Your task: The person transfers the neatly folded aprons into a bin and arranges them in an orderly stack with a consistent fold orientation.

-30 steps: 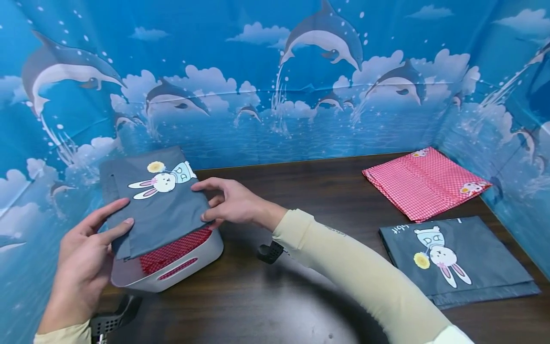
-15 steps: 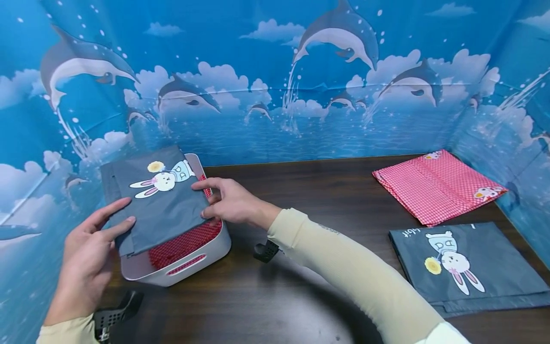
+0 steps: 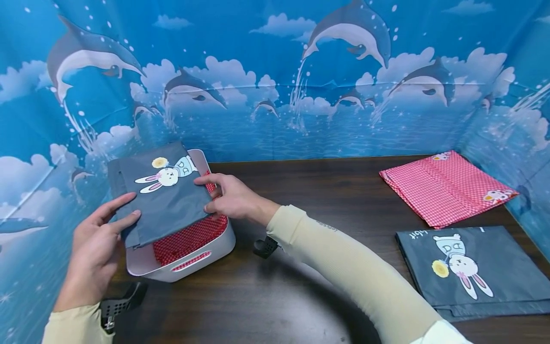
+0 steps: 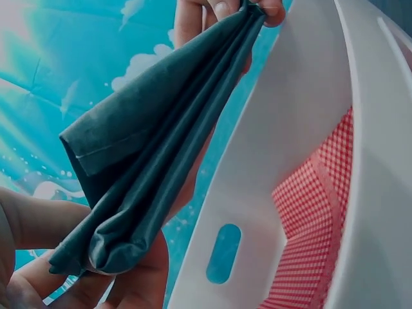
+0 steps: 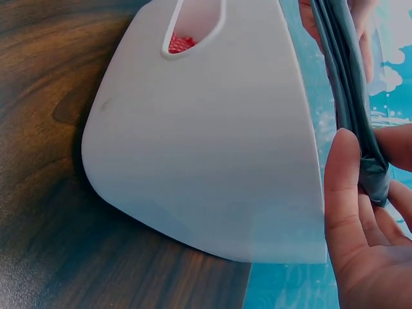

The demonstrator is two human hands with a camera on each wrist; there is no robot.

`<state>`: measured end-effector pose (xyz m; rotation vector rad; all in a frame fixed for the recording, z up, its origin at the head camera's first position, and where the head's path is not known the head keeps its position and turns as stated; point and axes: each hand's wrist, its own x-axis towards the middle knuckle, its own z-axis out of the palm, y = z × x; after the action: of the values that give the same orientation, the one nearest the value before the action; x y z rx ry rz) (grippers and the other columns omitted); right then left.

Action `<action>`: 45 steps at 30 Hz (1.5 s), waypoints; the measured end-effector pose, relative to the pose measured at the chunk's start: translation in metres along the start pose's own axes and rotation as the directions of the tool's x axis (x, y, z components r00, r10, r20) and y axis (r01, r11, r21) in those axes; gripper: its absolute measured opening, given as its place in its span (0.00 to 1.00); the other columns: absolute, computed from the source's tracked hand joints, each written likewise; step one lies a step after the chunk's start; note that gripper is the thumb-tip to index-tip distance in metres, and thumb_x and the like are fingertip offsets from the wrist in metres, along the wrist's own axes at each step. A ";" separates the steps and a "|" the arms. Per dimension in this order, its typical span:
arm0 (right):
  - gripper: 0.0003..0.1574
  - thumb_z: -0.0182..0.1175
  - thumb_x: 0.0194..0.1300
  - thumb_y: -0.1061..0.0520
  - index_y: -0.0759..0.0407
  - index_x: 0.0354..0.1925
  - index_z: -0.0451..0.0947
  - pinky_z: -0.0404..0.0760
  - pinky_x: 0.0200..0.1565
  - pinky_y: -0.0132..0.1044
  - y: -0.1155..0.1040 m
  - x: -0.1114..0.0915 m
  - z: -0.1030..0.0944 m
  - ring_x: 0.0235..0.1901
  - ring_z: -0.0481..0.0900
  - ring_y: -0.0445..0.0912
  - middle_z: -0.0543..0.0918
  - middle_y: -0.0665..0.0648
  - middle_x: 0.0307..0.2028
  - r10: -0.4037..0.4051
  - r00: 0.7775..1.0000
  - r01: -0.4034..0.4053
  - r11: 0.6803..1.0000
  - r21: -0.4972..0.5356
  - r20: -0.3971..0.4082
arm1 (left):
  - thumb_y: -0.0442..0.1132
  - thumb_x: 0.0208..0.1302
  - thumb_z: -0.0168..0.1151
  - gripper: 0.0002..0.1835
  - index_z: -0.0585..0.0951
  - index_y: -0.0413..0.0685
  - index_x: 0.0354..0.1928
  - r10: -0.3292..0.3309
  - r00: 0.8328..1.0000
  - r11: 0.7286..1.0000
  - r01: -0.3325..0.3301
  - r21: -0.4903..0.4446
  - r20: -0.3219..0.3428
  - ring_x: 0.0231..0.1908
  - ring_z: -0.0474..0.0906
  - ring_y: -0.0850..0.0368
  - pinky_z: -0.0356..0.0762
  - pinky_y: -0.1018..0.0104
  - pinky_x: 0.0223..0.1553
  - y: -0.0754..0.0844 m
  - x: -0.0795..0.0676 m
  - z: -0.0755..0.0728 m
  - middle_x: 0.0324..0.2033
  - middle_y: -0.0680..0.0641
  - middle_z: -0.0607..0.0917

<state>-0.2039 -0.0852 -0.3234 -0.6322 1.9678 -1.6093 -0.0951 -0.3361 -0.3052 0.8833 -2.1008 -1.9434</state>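
Between my hands is a folded dark grey cloth (image 3: 167,210) with a white rabbit and yellow flower print. My left hand (image 3: 96,243) pinches its left edge, and my right hand (image 3: 236,198) pinches the right edge. The cloth is above a white plastic basket (image 3: 223,251), overlapping its left and far parts in the head view. Red checked fabric (image 3: 189,241) lies inside the basket, partly hidden under the grey cloth. Seen edge-on in the left wrist view, the grey cloth (image 4: 154,154) shows several stacked layers, held apart from the basket wall (image 4: 251,174).
On the right of the dark wooden table (image 3: 318,191) lies a folded red checked cloth (image 3: 447,186). In front of it is another folded dark grey rabbit-print cloth (image 3: 502,267). A blue dolphin-print curtain (image 3: 275,129) encloses the back and sides.
The head view has shifted, so everything appears further right. The far rim of the basket has come into view beside the grey cloth. Both hands keep their pinch on it.
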 end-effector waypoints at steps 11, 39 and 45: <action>0.42 0.69 0.70 0.68 0.48 0.77 0.74 0.90 0.54 0.52 0.005 0.003 0.002 0.41 0.79 0.45 0.77 0.59 0.48 0.014 1.000 -0.015 0.999 -0.030 -0.018 | 0.44 0.72 0.72 0.31 0.78 0.64 0.75 0.002 1.000 1.000 -0.002 -0.013 0.026 0.55 0.71 0.67 0.82 0.78 0.39 -0.014 0.007 0.003 0.71 0.65 0.70; 0.40 0.66 0.74 0.61 0.44 0.79 0.70 0.86 0.49 0.31 0.018 -0.002 0.007 0.54 0.75 0.43 0.76 0.55 0.68 -0.039 0.999 0.036 0.992 -0.117 -0.025 | 0.40 0.73 0.71 0.28 0.80 0.59 0.73 0.061 0.996 0.990 -0.051 -0.133 0.070 0.59 0.68 0.67 0.82 0.79 0.43 -0.028 0.008 -0.002 0.61 0.66 0.75; 0.40 0.65 0.75 0.60 0.44 0.80 0.70 0.85 0.49 0.31 0.019 -0.002 0.008 0.54 0.76 0.43 0.75 0.55 0.68 -0.043 0.999 0.039 0.987 -0.153 -0.023 | 0.40 0.73 0.71 0.27 0.81 0.58 0.73 0.069 0.994 0.987 -0.056 -0.149 0.081 0.60 0.68 0.67 0.82 0.79 0.44 -0.029 0.007 -0.003 0.61 0.66 0.75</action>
<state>-0.1980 -0.0865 -0.3428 -0.7181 2.1246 -1.5079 -0.0900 -0.3424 -0.3345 0.7096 -1.9733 -2.1057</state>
